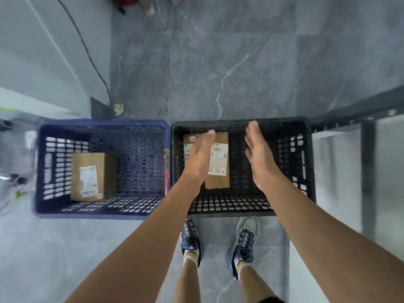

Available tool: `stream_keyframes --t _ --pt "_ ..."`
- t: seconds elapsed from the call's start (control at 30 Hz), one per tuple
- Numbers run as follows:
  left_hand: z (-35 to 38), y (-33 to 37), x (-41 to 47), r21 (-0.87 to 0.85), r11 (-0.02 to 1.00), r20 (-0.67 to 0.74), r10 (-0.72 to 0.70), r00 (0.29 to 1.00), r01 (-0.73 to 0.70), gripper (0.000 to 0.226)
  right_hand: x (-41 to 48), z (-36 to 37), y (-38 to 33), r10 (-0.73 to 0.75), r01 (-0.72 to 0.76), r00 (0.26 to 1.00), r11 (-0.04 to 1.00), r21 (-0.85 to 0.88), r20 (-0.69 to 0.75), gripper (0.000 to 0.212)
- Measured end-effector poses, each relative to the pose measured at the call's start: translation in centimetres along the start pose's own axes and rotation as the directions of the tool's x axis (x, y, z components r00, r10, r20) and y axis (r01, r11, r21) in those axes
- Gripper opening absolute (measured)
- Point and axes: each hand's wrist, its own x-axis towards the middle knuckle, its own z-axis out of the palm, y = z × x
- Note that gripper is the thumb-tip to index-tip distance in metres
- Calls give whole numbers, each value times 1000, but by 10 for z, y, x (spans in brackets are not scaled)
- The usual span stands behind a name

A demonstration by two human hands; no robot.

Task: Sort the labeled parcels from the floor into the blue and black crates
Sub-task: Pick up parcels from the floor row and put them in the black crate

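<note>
Both arms reach forward, left grip [200, 158] and right grip [260, 156] straight-fingered, palms turned inward.

Blue crate [91, 212] & black crate [229, 206]: matt plastic. Left box [109, 171], right box [218, 182]: matt brown cardboard w/ white paper labels [88, 181]. Floor [218, 62]: smooth grey stone-look tile.

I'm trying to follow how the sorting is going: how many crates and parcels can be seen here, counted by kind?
Crates: 2, blue crate and black crate
Parcels: 2, blue-crate parcel and black-crate parcel
Total: 4
</note>
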Motion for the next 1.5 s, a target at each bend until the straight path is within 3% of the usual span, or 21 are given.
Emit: stream_keyframes --t 0.13,0.27,0.37,0.53,0.6,0.67,0.77,0.87,0.9,0.93,1.03,1.17,1.27,1.5 --pt "-3 106 -90 -17 990 14 141 990 -140 91 -72 -13 -102 -134 134 991 989 66 2 72" --pt "2 205 -187 -33 955 66 297 953 -296 76 -155 -34 -204 -285 286 958 954 91 -30 78" --pt "14 264 -257 -66 920 106 392 914 -387 69 -218 -55 -272 -402 413 910 902 129 -105 64" --pt "55 323 -361 -78 831 295 547 783 -551 35 -322 -91 -348 -538 575 807 810 117 -242 58" --pt "70 335 -393 -41 804 386 560 733 -593 45 -362 -103 -363 -584 633 755 767 101 -297 61" --pt "79 344 -420 -42 785 462 563 685 -617 51 -398 -109 -371 -588 662 717 743 100 -375 77" --pt "90 350 -449 -13 753 592 536 602 -657 53 -438 -120 -366 -534 685 671 712 155 -514 88" --pt "96 347 -476 -20 725 699 502 509 -688 41 -481 -125 -350 -506 720 609 676 158 -611 31" --pt "97 345 -483 -19 718 734 483 478 -696 40 -493 -125 -342 -477 722 592 672 165 -649 22" --pt "100 340 -489 -11 710 764 460 452 -704 43 -507 -123 -333 -445 710 584 685 162 -679 23" --pt "109 316 -511 16 689 841 383 383 -725 45 -543 -121 -301 -348 719 514 673 172 -784 75" --pt "121 271 -552 46 656 934 239 264 -754 43 -591 -122 -256 -229 752 409 632 185 -883 66" --pt "127 235 -584 75 636 967 141 211 -768 53 -629 -123 -220 -172 761 339 628 162 -925 77" --pt "134 133 -672 74 625 997 -58 48 -777 48 -733 -111 -106 35 791 107 602 106 -994 82"
